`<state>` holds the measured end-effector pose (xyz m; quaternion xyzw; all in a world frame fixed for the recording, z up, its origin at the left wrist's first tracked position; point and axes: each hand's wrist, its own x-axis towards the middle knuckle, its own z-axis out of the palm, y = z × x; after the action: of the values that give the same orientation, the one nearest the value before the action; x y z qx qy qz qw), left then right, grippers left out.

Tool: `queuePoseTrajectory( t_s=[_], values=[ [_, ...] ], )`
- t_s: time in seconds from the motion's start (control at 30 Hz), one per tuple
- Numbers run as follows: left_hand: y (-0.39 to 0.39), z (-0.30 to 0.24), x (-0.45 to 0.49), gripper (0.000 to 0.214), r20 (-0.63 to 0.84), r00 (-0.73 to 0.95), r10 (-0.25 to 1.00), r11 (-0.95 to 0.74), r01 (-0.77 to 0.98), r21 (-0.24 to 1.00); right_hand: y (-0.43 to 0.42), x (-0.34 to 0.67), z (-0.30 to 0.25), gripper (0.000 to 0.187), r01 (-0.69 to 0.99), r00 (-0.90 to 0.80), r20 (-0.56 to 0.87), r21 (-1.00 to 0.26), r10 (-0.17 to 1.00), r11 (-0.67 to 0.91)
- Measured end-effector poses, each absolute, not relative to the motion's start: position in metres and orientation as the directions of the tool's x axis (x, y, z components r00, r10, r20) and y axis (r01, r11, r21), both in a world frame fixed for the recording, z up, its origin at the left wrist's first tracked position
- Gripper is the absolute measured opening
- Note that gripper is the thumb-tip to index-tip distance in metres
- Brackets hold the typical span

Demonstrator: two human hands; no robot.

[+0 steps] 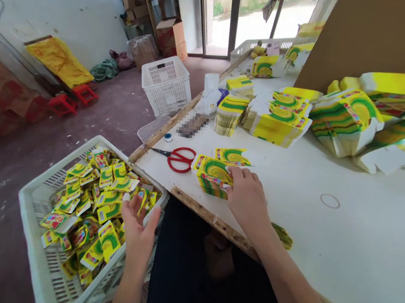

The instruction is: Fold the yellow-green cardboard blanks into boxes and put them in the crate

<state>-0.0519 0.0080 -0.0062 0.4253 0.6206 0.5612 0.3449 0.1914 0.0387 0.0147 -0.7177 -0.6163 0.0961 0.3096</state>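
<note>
My left hand point(139, 223) is over the right side of a white plastic basket point(27, 246), fingers spread and nothing in them. The basket is heaped with small yellow-and-green cartons point(102, 212). At the table's near edge, my right hand point(248, 192) has its fingers closed on the right end of a stack of flat yellow cartons point(212, 171). Whether it grips one carton or several, I cannot tell. Just behind that stack lies another flat yellow carton point(233, 155). Red-handled scissors point(180, 159) rest to the left of it.
More carton stacks point(278, 117) stand farther back on the white table point(368, 226), beside a large cardboard box point(380, 41). A small roll point(168, 137) lies near the wooden edge. An upright white crate point(167, 86) and red stools point(63, 103) are on the floor.
</note>
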Motion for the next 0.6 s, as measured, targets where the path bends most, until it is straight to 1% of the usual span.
queuePoseTrajectory(
  t_s=[0.1,0.13,0.2,0.27,0.3,0.37,0.43,0.47,0.5,0.53,0.6],
  values=[
    [0.004,-0.011,-0.037,0.074,0.043,-0.351,0.935,-0.012,0.09,0.996,0.038,0.191,0.014,0.039,0.818,0.247,0.294,-0.574,0.923,-0.036],
    [0.002,-0.012,-0.031,0.072,0.048,-0.332,0.942,-0.029,0.064,0.998,0.037,0.192,0.014,0.04,0.8,0.26,0.306,-0.599,0.916,-0.026],
    [-0.001,-0.013,-0.018,0.07,0.059,-0.268,0.961,-0.065,-0.013,0.998,0.033,0.191,0.017,0.043,0.706,0.289,0.291,-0.709,0.912,0.003],
    [-0.004,-0.01,-0.005,0.07,0.071,-0.184,0.98,-0.095,-0.13,0.987,0.025,0.185,0.022,0.046,0.528,0.263,0.22,-0.848,0.939,0.051],
    [-0.005,-0.006,0.0,0.069,0.077,-0.145,0.986,-0.106,-0.204,0.973,0.019,0.179,0.025,0.048,0.419,0.208,0.175,-0.905,0.962,0.074],
    [-0.006,0.005,0.008,0.064,0.053,-0.073,0.996,-0.076,-0.357,0.931,0.003,0.162,0.031,0.049,0.192,0.026,0.101,-0.977,0.995,0.094],
    [-0.004,0.02,0.014,0.052,-0.007,-0.053,0.999,-0.02,-0.495,0.869,-0.015,0.141,0.036,0.048,-0.064,-0.169,0.041,-0.997,0.985,0.03],
    [-0.002,0.027,0.016,0.046,-0.036,-0.073,0.997,-0.011,-0.555,0.832,-0.023,0.131,0.038,0.045,-0.171,-0.223,0.019,-0.985,0.975,-0.02],
    [0.0,0.033,0.017,0.042,-0.061,-0.115,0.991,-0.021,-0.602,0.798,-0.03,0.123,0.04,0.045,-0.241,-0.249,0.008,-0.969,0.968,-0.054],
    [0.003,0.037,0.019,0.042,-0.083,-0.168,0.982,-0.043,-0.631,0.774,-0.034,0.117,0.041,0.044,-0.263,-0.268,-0.007,-0.961,0.963,-0.08],
    [0.005,0.039,0.02,0.049,-0.128,-0.252,0.959,-0.064,-0.635,0.77,-0.038,0.113,0.042,0.044,-0.218,-0.269,-0.035,-0.971,0.962,-0.097]
  ],
)
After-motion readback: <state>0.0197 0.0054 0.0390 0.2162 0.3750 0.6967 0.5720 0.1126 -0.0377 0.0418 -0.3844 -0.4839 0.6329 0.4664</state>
